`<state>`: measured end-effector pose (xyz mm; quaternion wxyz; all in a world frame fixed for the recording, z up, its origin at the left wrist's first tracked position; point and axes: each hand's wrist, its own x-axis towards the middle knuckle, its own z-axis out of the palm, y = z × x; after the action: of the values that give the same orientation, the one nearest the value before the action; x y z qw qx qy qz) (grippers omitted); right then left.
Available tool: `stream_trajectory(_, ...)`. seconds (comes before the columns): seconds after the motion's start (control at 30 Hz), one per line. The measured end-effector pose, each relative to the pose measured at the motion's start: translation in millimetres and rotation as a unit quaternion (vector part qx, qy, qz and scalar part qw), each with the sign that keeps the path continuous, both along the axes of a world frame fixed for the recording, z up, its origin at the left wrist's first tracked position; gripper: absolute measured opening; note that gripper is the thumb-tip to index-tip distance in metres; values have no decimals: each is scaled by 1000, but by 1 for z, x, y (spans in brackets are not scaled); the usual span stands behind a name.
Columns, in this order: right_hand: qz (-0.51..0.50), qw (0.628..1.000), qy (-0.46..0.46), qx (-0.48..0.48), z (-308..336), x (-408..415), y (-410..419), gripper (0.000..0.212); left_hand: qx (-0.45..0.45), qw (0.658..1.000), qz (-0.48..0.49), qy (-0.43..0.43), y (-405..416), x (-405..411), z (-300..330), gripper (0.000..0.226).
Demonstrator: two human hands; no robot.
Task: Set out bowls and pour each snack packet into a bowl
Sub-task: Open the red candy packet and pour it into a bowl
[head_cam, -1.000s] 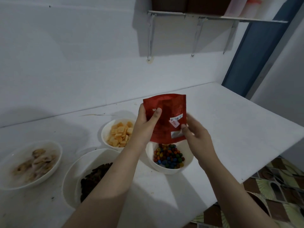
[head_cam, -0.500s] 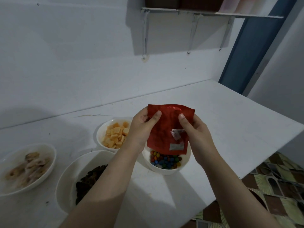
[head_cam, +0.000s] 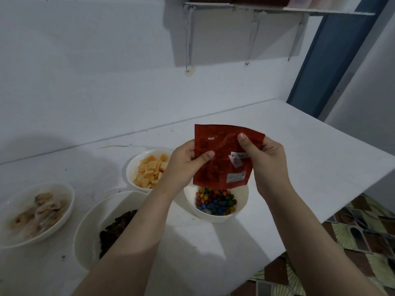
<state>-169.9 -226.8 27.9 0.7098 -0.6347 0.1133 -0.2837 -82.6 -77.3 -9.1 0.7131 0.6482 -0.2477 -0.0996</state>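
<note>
- White table [head_cam: 299, 159] against a white wall.
- Left hand [head_cam: 183, 165] and right hand [head_cam: 265, 159] pinch the red packet [head_cam: 220, 165] at frame centre, above the candy bowl [head_cam: 215, 204].

A white counter [head_cam: 310, 159] is running along a pale wall [head_cam: 96, 71]. A shelf [head_cam: 277, 10] is sitting high on that wall on thin metal brackets [head_cam: 189, 39]. A blue door frame [head_cam: 327, 56] is standing at the counter's far right end. Patterned floor tiles [head_cam: 352, 238] are showing below the counter's right edge.
</note>
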Motion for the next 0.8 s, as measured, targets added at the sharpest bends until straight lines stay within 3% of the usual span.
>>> stream_trajectory(0.57, -30, 998, -13, 53, -1, 1, -9, 13, 212, 971, -94, -54, 12, 27, -4, 37)
stream_trajectory(0.67, -24, 999, -6, 30, 0, 2, -12, 13, 138, 986, -81, -49, 6, 24, 7, 34)
stream_trajectory(0.8, 11, 1000, 13, -10, -9, 3, -7, 13, -33, 999, -6, -10, -9, 18, 20, 8)
